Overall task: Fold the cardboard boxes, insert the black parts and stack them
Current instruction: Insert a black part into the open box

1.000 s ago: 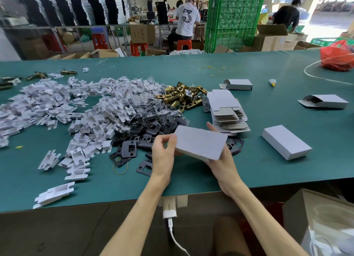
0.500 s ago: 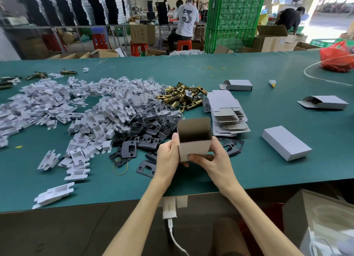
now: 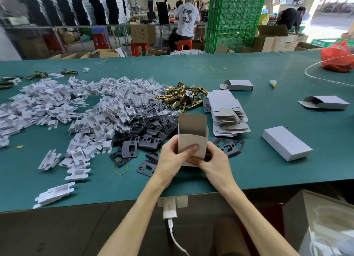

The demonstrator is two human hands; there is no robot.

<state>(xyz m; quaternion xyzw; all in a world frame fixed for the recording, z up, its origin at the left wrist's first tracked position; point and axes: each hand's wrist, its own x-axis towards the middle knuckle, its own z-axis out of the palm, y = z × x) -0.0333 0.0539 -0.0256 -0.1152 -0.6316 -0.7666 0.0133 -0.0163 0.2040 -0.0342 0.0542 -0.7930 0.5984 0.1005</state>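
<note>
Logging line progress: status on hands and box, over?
Left hand and right hand grip the cardboard box, upright, top open. Black plates on the table behind it, none seen inside. Nothing blocks the hands.

Bright, even light from overhead fills the hall and the teal table (image 3: 268,175). Shadows are soft and short, with a thin one hugging the closed white box (image 3: 286,142). Daylight in the upper-right opening (image 3: 333,12) is blown out to near white. Below the table's near edge it turns dim. The wide lens bows the table's edges. The cardboard box (image 3: 191,139) at centre is sharp; the distant seated worker (image 3: 186,20) looks softer
</note>
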